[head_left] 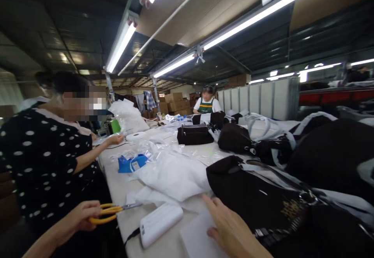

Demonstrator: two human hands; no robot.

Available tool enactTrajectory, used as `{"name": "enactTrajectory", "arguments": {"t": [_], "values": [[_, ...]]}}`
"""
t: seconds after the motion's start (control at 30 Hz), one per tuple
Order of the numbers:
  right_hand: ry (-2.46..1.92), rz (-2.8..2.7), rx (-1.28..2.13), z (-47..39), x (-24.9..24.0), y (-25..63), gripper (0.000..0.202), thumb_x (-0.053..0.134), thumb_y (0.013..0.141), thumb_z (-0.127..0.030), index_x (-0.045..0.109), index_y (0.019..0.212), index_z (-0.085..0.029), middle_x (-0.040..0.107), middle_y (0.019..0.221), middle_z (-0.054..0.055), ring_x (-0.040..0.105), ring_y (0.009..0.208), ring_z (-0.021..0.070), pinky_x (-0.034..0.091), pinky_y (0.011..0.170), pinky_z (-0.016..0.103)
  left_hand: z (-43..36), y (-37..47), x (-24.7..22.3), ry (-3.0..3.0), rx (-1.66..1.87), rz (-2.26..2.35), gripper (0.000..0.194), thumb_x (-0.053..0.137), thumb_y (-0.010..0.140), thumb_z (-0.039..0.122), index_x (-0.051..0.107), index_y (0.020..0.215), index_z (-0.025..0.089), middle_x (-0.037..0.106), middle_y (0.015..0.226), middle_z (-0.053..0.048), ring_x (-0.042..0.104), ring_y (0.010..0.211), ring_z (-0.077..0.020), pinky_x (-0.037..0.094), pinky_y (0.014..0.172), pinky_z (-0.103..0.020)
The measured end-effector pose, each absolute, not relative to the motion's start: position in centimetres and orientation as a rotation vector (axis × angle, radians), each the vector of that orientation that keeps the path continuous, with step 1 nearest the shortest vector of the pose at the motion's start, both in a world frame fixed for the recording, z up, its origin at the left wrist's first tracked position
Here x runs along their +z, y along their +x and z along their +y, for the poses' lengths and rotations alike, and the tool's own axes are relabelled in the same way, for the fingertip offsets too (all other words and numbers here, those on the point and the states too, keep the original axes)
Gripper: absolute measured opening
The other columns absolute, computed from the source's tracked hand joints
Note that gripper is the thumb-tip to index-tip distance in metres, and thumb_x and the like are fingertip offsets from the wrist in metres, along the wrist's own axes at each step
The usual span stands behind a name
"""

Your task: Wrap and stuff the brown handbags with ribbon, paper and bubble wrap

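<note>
My left hand (87,214) grips the yellow handles of a pair of scissors (112,211) over the table's left edge, blades pointing right. My right hand (226,225) is stretched out over white paper sheets (194,234), its fingers extended toward a white wrapping sheet (175,176). No object shows in that hand. Between the two hands lies a white power bank (160,223) with a black cable at its near end. Just right of my right hand is a black bag (251,191) with a strap and metal rings.
More black bags (194,134) with white-wrapped straps cover the table's right side. A blue tape dispenser (132,163) sits near the left edge. A person in a polka-dot top (49,145) stands at left; another in a green apron (206,107) is at the far end.
</note>
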State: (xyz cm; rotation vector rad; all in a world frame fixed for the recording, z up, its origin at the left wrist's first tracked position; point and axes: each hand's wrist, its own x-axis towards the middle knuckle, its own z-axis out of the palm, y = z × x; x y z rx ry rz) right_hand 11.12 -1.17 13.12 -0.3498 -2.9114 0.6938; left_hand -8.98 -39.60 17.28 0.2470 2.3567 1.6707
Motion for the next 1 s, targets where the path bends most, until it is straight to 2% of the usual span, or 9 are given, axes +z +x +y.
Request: {"name": "enactTrajectory", "arguments": {"t": [0.1, 0.27, 0.33, 0.4, 0.5, 0.57, 0.63, 0.83, 1.0], "values": [[-0.176, -2.843, 0.759, -2.4, 14.9, 11.8, 0.020, 0.049, 0.088, -0.020, 0.067, 0.097, -0.017, 0.069, 0.095, 0.011, 0.065, 0.090, 0.0251, 0.045, 0.078, 0.032, -39.1, -6.8, 19.2, 0.275, 1.653, 2.217, 0.030, 0.083, 0.059, 0.033, 0.059, 0.060, 0.015, 0.055, 0.061, 0.001, 0.050, 0.054, -0.0111, 0.044, 0.047, -0.018], [-0.059, -2.885, 0.894, -3.5, 16.0, 13.5, 0.012, 0.063, 0.080, -0.019, 0.069, 0.091, -0.020, 0.068, 0.093, 0.007, 0.061, 0.088, 0.0232, 0.041, 0.074, 0.031, -36.7, -5.9, 20.8, 0.264, 1.966, 2.085, 0.032, 0.084, 0.057, 0.024, 0.054, 0.053, 0.015, 0.051, 0.056, 0.003, 0.044, 0.051, -0.0077, 0.043, 0.045, -0.015], [0.008, -2.775, 0.948, -3.8, 16.2, 13.5, 0.011, 0.059, 0.082, -0.015, 0.068, 0.085, -0.019, 0.068, 0.090, 0.005, 0.061, 0.085, 0.0209, 0.041, 0.074, 0.031, -35.0, -5.4, 20.9, 0.164, 2.160, 1.960, 0.025, 0.080, 0.058, 0.014, 0.055, 0.054, 0.014, 0.052, 0.057, 0.003, 0.047, 0.051, -0.0072, 0.046, 0.046, -0.014], [0.069, -2.633, 1.282, -4.2, 16.4, 13.1, 0.018, 0.051, 0.087, -0.021, 0.064, 0.076, -0.017, 0.064, 0.077, 0.003, 0.060, 0.070, 0.0164, 0.043, 0.063, 0.028, -32.5, -4.1, 20.7, 0.001, 2.339, 1.760, 0.016, 0.072, 0.059, 0.005, 0.060, 0.065, 0.014, 0.059, 0.066, 0.001, 0.055, 0.057, -0.0082, 0.050, 0.050, -0.013], [0.076, -2.256, 2.084, -4.8, 16.6, 12.7, 0.025, 0.056, 0.085, -0.036, 0.060, 0.099, -0.017, 0.061, 0.073, 0.001, 0.060, 0.063, 0.0157, 0.046, 0.050, 0.025, -27.3, -0.8, 20.2, 0.048, 2.361, 1.470, 0.019, 0.071, 0.061, 0.006, 0.063, 0.076, 0.015, 0.065, 0.077, -0.002, 0.059, 0.062, -0.0082, 0.048, 0.050, -0.011], [0.106, -1.894, 2.399, -5.0, 16.9, 12.7, 0.059, 0.069, 0.076, -0.039, 0.045, 0.126, -0.018, 0.064, 0.089, 0.003, 0.066, 0.080, 0.0189, 0.053, 0.063, 0.029, -23.4, 1.4, 19.7, 0.344, 2.224, 1.417, 0.020, 0.077, 0.061, 0.012, 0.058, 0.065, 0.015, 0.059, 0.063, 0.001, 0.054, 0.055, -0.0067, 0.045, 0.048, -0.011], [0.196, -1.633, 2.483, -4.9, 17.3, 12.8, 0.083, 0.079, 0.068, -0.032, 0.031, 0.135, -0.022, 0.066, 0.104, 0.005, 0.065, 0.099, 0.0206, 0.053, 0.081, 0.033, -20.0, 3.0, 19.1, 0.551, 2.161, 1.392, 0.025, 0.079, 0.062, 0.020, 0.054, 0.061, 0.015, 0.060, 0.062, 0.001, 0.055, 0.056, -0.0075, 0.048, 0.054, -0.014], [0.281, -1.470, 2.503, -2.7, 17.2, 12.6, 0.066, 0.073, 0.065, -0.009, 0.045, 0.122, -0.024, 0.066, 0.115, 0.006, 0.063, 0.109, 0.0229, 0.046, 0.095, 0.040, -14.8, 3.7, 17.7, 0.688, 2.227, 1.434, 0.028, 0.078, 0.063, 0.025, 0.052, 0.062, 0.016, 0.067, 0.075, -0.001, 0.061, 0.063, -0.0110, 0.048, 0.059, -0.019], [0.375, -1.544, 2.637, -0.1, 16.5, 12.5, 0.079, 0.064, 0.066, -0.005, 0.039, 0.136, -0.029, 0.063, 0.122, 0.005, 0.060, 0.114, 0.0236, 0.044, 0.097, 0.042, -15.1, 4.1, 16.5, 0.682, 2.215, 1.477, 0.026, 0.075, 0.066, 0.028, 0.052, 0.062, 0.016, 0.063, 0.066, 0.000, 0.060, 0.065, -0.0115, 0.048, 0.059, -0.019]]}}
